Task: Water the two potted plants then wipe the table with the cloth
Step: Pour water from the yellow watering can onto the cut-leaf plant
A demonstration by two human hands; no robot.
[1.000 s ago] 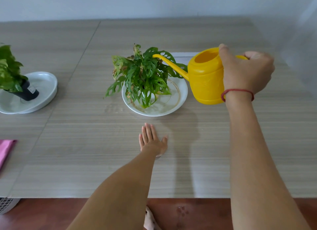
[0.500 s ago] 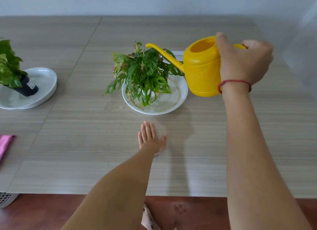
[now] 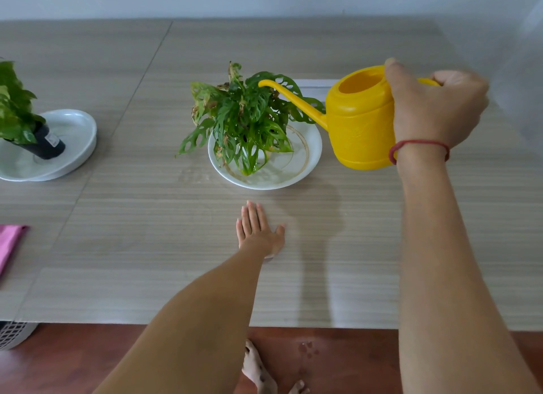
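My right hand [image 3: 435, 108] grips the handle of a yellow watering can [image 3: 361, 120], held in the air to the right of the middle plant. Its long spout tip hangs over the leaves of the holey-leaved plant [image 3: 246, 120], which stands in a round white dish [image 3: 305, 161]. A second plant [image 3: 14, 105] in a black pot leans in an oval white dish [image 3: 76, 138] at the far left. The pink cloth [image 3: 8, 244] lies at the left table edge. My left hand [image 3: 258, 229] rests flat on the table in front of the round dish, fingers together, holding nothing.
The wooden table [image 3: 147, 246] runs to a white wall at the back; its near edge is below my arms. Some wet marks sit on the table left of the round dish. A white mesh basket [image 3: 13, 333] stands on the floor at the lower left. Bare feet show below.
The watering can has shifted slightly between frames, up and then back down a little, with its spout staying over the middle plant. My left hand has stayed flat on the table.
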